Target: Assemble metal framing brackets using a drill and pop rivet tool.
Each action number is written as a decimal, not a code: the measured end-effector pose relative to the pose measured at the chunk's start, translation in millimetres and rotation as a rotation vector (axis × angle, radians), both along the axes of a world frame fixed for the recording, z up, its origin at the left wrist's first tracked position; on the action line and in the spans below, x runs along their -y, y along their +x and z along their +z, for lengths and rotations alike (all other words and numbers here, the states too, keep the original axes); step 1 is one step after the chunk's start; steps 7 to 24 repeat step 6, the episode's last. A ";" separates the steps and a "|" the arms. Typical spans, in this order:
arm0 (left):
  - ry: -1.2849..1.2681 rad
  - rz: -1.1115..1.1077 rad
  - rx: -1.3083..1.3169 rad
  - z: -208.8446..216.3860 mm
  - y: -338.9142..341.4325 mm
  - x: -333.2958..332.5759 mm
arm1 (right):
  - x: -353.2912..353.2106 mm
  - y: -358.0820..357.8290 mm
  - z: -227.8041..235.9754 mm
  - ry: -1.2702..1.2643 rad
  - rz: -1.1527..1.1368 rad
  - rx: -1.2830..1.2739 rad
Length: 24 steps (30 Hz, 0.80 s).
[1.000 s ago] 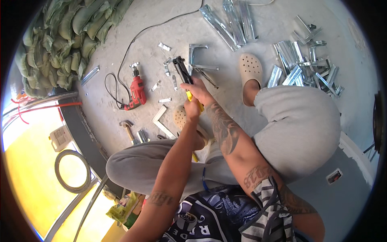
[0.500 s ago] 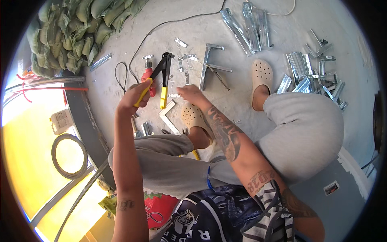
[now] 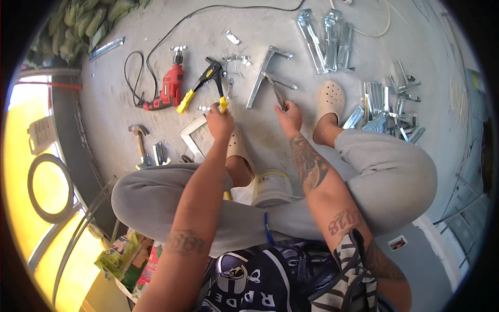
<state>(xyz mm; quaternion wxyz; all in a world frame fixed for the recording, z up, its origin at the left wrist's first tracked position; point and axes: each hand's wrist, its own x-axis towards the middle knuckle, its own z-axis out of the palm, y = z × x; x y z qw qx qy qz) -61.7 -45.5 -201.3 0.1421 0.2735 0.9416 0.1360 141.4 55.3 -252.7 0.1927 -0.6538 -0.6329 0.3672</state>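
Observation:
At the end of one yellow handle of a black hand riveter (image 3: 210, 73) is my left hand (image 3: 220, 124), its fingers closed around the grip. The riveter's handles are spread apart, with its head pointing away from me. My right hand (image 3: 289, 115) is wrapped around the near end of dark, worn pliers (image 3: 274, 89). Their jaws reach over a U-shaped metal bracket frame (image 3: 260, 75) on the floor. Between the riveter and the frame lie several small metal clips (image 3: 240, 60). A red corded drill (image 3: 170, 87) lies left of the riveter.
A hammer (image 3: 138, 143) and a pale angle piece (image 3: 193, 136) lie at the near left. Bundled metal profiles (image 3: 332, 41) are at the back, and more metal pieces (image 3: 384, 106) at the right. A white bucket (image 3: 272, 187) stands between my legs. Sandbags (image 3: 78, 26) are stacked far left.
The riveter has come down toward the floor, my left hand shifting right to its other handle. My right hand has moved right and taken hold of the pliers. The view has shifted.

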 end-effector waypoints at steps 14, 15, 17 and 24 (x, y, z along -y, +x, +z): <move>-0.112 0.063 0.777 39.9 89.3 -31.1 | -26.5 -1.6 26.2 -0.220 0.273 0.257; -0.112 0.063 0.777 39.9 89.3 -31.1 | -26.5 -1.6 26.2 -0.220 0.273 0.257; -0.112 0.063 0.777 39.9 89.3 -31.1 | -26.5 -1.6 26.2 -0.220 0.273 0.257; -0.112 0.063 0.777 39.9 89.3 -31.1 | -26.5 -1.6 26.2 -0.220 0.273 0.257</move>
